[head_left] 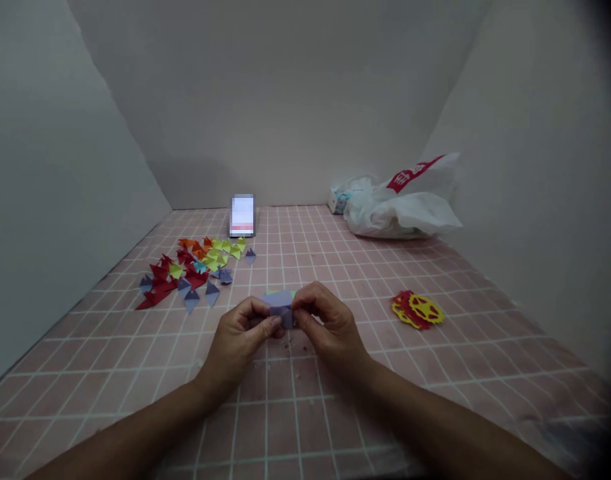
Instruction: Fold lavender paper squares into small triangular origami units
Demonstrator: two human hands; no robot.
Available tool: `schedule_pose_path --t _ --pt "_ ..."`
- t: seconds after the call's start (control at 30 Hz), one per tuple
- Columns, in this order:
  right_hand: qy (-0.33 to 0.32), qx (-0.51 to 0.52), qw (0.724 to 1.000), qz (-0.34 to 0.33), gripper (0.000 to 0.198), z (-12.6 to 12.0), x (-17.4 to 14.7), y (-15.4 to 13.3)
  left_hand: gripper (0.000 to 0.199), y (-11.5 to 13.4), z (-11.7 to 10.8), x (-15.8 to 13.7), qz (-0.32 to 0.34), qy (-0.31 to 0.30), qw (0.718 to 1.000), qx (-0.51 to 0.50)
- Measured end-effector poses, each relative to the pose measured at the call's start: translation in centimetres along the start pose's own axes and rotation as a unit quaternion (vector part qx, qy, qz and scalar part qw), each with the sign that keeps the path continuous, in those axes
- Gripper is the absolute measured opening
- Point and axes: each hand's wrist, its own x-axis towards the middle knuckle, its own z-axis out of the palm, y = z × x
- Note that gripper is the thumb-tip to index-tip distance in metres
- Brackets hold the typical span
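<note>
Together, two hands point(241, 335) pinch one lilac paper point(280, 301), one screen point(242, 215) beyond.

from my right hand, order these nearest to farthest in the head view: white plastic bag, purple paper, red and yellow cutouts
1. Purple paper: at the right hand's fingertips
2. Red and yellow cutouts: on the table, to its right
3. White plastic bag: toward the back, right

Matt, smooth lavender paper point(281, 309) at the near middle; matt, sharply creased paper figures point(197, 277) on the left. Far right, a thin, crinkled, faintly glossy plastic bag point(410, 217). Slightly rippled table covering point(330, 417), cloth or plastic unclear.
</note>
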Motion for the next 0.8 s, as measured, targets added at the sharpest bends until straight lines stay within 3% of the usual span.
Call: schedule_pose_path --t 0.57,0.8 --pt "0.017 -0.081 0.989 -0.122 0.023 -0.05 -0.16 -0.94 0.017 0.06 0.12 -0.34 0.006 0.002 1.0 -0.028" --pt "0.032 -0.055 0.995 -0.081 0.022 0.09 -0.16 -0.79 0.016 -0.06 0.05 -0.43 0.021 0.005 0.999 -0.039"
